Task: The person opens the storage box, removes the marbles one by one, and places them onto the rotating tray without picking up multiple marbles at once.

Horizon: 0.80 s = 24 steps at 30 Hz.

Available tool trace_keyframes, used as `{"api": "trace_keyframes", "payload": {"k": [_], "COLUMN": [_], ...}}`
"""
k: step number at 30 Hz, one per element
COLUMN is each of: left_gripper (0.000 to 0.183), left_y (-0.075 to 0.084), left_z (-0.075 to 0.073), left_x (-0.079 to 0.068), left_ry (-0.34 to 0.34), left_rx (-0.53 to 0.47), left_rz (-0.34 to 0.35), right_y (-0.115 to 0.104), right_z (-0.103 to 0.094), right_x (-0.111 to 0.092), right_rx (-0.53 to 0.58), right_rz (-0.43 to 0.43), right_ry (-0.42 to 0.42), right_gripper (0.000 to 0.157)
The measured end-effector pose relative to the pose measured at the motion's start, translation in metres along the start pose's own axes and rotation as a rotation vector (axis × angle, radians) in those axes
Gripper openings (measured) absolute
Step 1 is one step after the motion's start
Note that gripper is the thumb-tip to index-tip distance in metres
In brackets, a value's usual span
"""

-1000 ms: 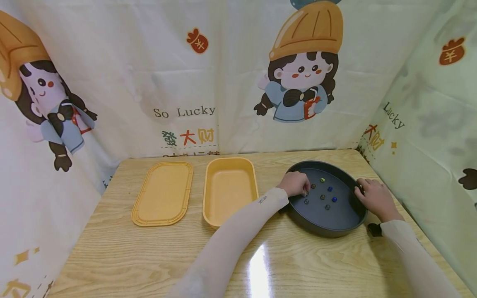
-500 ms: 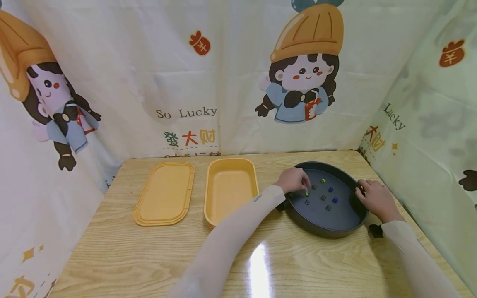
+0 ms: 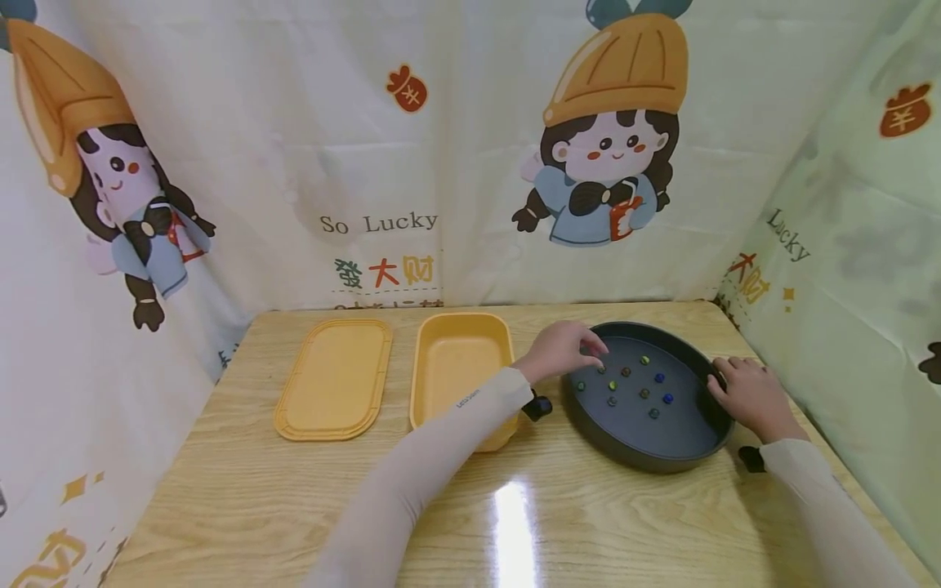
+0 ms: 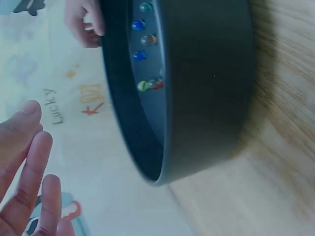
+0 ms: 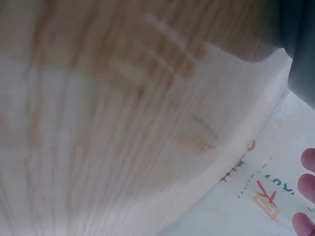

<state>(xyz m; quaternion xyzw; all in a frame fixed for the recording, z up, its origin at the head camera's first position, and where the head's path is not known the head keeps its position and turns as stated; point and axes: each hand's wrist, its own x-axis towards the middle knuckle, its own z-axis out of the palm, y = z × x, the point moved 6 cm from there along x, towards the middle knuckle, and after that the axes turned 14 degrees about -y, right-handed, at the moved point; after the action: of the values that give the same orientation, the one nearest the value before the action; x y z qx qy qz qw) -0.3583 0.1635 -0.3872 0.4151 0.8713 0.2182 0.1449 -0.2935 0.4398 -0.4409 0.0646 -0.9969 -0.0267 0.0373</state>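
A round dark pan (image 3: pixel 662 437) stands on the right of the table, with several small glass marbles (image 3: pixel 644 394) scattered over its floor. Blue, green, yellowish and clear ones show in the left wrist view, among them a blue marble (image 4: pixel 140 55). Over the pan's left rim hovers my left hand (image 3: pixel 562 349); its fingers (image 4: pixel 38 152) are loosely bent and nothing shows between them. My right hand (image 3: pixel 753 396) holds the pan's right rim, thumb on the inner side and fingers outside. Only a few of its fingertips (image 5: pixel 307 184) appear in the right wrist view.
Left of the pan is a yellow rectangular box (image 3: pixel 421 384), partly covered by my left forearm. A flat yellow lid (image 3: pixel 334 380) lies farther left on the wooden table (image 3: pixel 243 490). Printed cloth (image 3: pixel 470 163) hangs behind and at both sides.
My left hand has risen out of the pan and moved left, its fingers spreading apart. Marbles it had covered now show near the left rim. My right hand stays on the rim.
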Motion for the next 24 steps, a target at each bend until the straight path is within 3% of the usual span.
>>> {"api": "trace_keyframes", "payload": {"k": [8, 16, 20, 24], "left_gripper": [0.025, 0.035, 0.044, 0.049], "left_y": [-0.004, -0.021, -0.032, -0.041], "left_z": [-0.019, -0.033, -0.041, -0.052], "left_x": [-0.038, -0.076, -0.096, -0.117], "left_ry": [0.047, 0.151, 0.197, 0.286], "left_rx": [-0.047, 0.037, 0.08, 0.143], "left_rz": [-0.019, -0.022, -0.054, -0.083], "right_y": [0.003, 0.001, 0.001, 0.002], "right_z": [-0.003, -0.005, -0.005, -0.008], "right_x": [0.003, 0.006, 0.006, 0.005], "right_rx": [-0.044, -0.063, -0.059, -0.027], "right_rz": [0.003, -0.008, 0.006, 0.041], "right_ry": [0.013, 0.032, -0.016, -0.112], "right_gripper": [0.031, 0.026, 0.032, 0.043]}}
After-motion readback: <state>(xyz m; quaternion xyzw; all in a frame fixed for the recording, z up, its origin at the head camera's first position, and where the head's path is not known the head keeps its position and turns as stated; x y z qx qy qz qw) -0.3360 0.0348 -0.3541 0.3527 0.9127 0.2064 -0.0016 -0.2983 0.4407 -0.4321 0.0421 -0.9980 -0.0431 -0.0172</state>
